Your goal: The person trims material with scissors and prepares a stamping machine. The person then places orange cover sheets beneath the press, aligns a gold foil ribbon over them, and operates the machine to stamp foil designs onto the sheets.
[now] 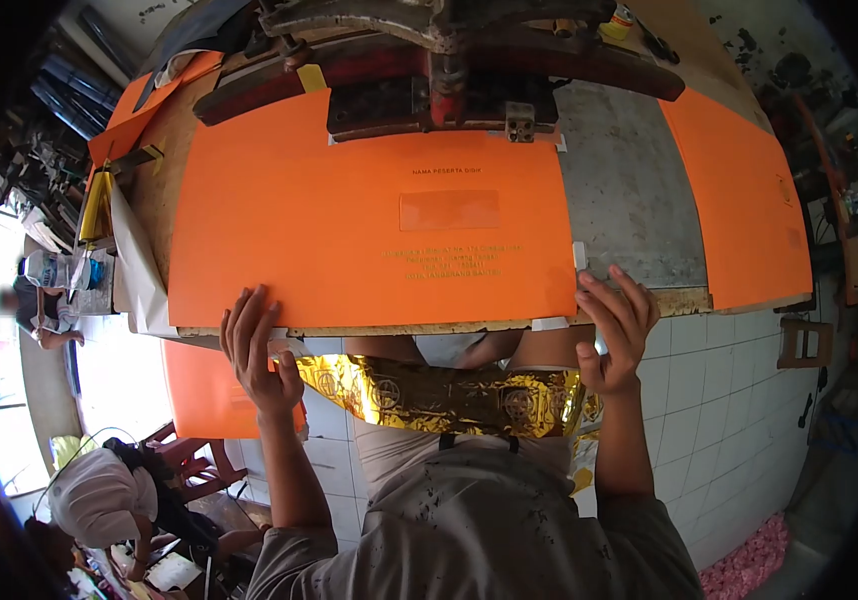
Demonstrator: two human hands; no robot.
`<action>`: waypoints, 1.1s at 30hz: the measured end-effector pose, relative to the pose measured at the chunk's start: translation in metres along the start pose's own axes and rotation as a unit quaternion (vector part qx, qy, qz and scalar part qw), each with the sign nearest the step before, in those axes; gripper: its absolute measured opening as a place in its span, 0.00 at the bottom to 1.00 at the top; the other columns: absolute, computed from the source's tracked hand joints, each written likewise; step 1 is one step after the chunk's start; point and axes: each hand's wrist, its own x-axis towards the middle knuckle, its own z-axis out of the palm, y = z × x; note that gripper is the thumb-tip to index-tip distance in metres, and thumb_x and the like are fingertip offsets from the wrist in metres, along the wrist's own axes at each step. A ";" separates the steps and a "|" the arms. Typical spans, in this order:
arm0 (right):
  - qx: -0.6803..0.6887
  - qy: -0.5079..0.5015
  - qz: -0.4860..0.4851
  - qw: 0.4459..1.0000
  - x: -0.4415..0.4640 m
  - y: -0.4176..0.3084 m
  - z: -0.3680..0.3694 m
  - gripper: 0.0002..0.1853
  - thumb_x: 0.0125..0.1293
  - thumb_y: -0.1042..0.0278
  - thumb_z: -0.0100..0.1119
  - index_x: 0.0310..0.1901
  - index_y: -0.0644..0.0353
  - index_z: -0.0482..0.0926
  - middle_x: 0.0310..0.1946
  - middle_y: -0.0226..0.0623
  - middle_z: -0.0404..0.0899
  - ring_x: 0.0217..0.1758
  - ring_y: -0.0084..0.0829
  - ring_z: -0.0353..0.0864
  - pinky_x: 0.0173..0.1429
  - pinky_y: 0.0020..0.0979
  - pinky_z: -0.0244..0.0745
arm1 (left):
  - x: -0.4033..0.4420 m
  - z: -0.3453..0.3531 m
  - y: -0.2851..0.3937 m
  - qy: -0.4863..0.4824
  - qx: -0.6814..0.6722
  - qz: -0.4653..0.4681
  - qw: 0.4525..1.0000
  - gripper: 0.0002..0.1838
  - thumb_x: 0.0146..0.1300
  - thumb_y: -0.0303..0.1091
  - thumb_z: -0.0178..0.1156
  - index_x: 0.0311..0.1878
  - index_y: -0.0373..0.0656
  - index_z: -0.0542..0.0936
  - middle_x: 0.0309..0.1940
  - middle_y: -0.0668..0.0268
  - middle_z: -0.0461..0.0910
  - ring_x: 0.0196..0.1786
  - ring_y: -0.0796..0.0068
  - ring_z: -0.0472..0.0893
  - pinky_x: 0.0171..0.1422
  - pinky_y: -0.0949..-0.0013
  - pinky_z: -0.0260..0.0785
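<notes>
A large orange sheet [279,220] lies flat on the worktable, with printed lettering and a rectangular panel [449,211] on its right half. My left hand [261,350] rests its spread fingertips on the sheet's lower left edge, the thumb below the table edge. At the lower right corner, my right hand [617,330] has its fingers apart, beside the sheet's edge and over the grey plate [639,190]. Small white tabs [550,323] sit along the sheet's edge. Crinkled gold foil [449,400] stretches across the lap between my forearms.
A dark metal press [444,70] overhangs the table's far side. More orange sheets lie at the right [739,200] and below the table's left edge [214,390]. One person [109,500] is at the lower left, another [44,300] farther off at the left.
</notes>
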 end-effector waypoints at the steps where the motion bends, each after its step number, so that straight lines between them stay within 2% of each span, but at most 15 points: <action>1: -0.028 0.010 -0.017 0.999 -0.004 0.003 0.005 0.27 0.79 0.43 0.45 0.54 0.54 0.89 0.59 0.29 0.88 0.71 0.38 0.77 0.76 0.43 0.55 | -0.001 0.002 -0.001 -0.003 0.000 0.000 1.000 0.26 0.79 0.52 0.46 0.61 0.41 0.82 0.66 0.54 0.81 0.74 0.48 0.75 0.81 0.43 0.57; 7: -0.033 0.015 -0.028 0.999 -0.003 0.002 0.010 0.26 0.78 0.39 0.49 0.51 0.50 0.90 0.57 0.24 0.89 0.67 0.32 0.80 0.69 0.37 0.58 | -0.009 0.019 -0.006 0.049 -0.019 -0.018 0.998 0.27 0.79 0.55 0.44 0.59 0.43 0.82 0.66 0.54 0.81 0.75 0.48 0.74 0.84 0.43 0.49; 10: -0.021 0.000 -0.018 1.000 -0.001 0.000 0.006 0.25 0.77 0.39 0.51 0.50 0.49 0.90 0.57 0.24 0.89 0.66 0.33 0.80 0.69 0.37 0.58 | -0.007 0.029 -0.004 0.084 0.001 -0.007 0.996 0.29 0.78 0.57 0.43 0.59 0.44 0.82 0.66 0.55 0.82 0.75 0.49 0.74 0.85 0.44 0.45; 14: -0.006 -0.018 -0.013 1.000 0.007 -0.006 -0.001 0.23 0.75 0.41 0.57 0.49 0.51 0.90 0.57 0.26 0.89 0.66 0.35 0.80 0.70 0.38 0.58 | -0.006 0.028 -0.003 0.086 -0.015 -0.017 0.996 0.28 0.78 0.56 0.43 0.55 0.43 0.82 0.64 0.54 0.83 0.74 0.49 0.75 0.84 0.44 0.48; 18: 0.001 -0.064 0.018 0.998 0.010 -0.013 -0.012 0.22 0.71 0.43 0.61 0.50 0.53 0.90 0.58 0.27 0.88 0.68 0.38 0.79 0.71 0.40 0.59 | -0.005 0.028 -0.002 0.106 -0.044 -0.026 0.993 0.26 0.75 0.56 0.49 0.52 0.45 0.85 0.62 0.59 0.85 0.73 0.53 0.77 0.86 0.49 0.46; 22: 0.071 -0.090 0.030 0.993 0.010 -0.010 -0.020 0.21 0.70 0.48 0.63 0.53 0.55 0.90 0.65 0.34 0.84 0.76 0.44 0.73 0.76 0.44 0.56 | -0.008 0.023 -0.006 0.107 -0.064 -0.015 0.992 0.22 0.75 0.51 0.53 0.52 0.43 0.85 0.62 0.59 0.85 0.73 0.53 0.77 0.86 0.47 0.46; 23: 0.097 -0.109 0.035 0.989 0.009 -0.007 -0.025 0.23 0.69 0.50 0.64 0.56 0.57 0.88 0.68 0.37 0.82 0.79 0.47 0.69 0.79 0.47 0.53 | -0.009 0.021 -0.005 0.102 -0.064 -0.014 0.993 0.21 0.75 0.51 0.53 0.52 0.43 0.85 0.62 0.59 0.85 0.73 0.53 0.77 0.86 0.46 0.46; 27: 0.120 -0.114 0.044 0.985 0.005 -0.007 -0.026 0.26 0.69 0.52 0.65 0.63 0.60 0.84 0.70 0.38 0.80 0.81 0.48 0.66 0.81 0.49 0.51 | -0.008 0.019 -0.005 0.103 -0.065 -0.005 0.993 0.20 0.75 0.49 0.54 0.52 0.43 0.85 0.63 0.58 0.84 0.74 0.52 0.77 0.86 0.45 0.46; 33: 0.093 -0.082 0.053 0.991 0.001 -0.013 -0.021 0.25 0.67 0.52 0.65 0.60 0.58 0.86 0.68 0.35 0.82 0.81 0.46 0.67 0.80 0.48 0.55 | -0.007 0.022 -0.005 0.096 -0.049 -0.004 0.994 0.22 0.75 0.49 0.53 0.57 0.43 0.85 0.65 0.58 0.84 0.76 0.50 0.74 0.86 0.45 0.45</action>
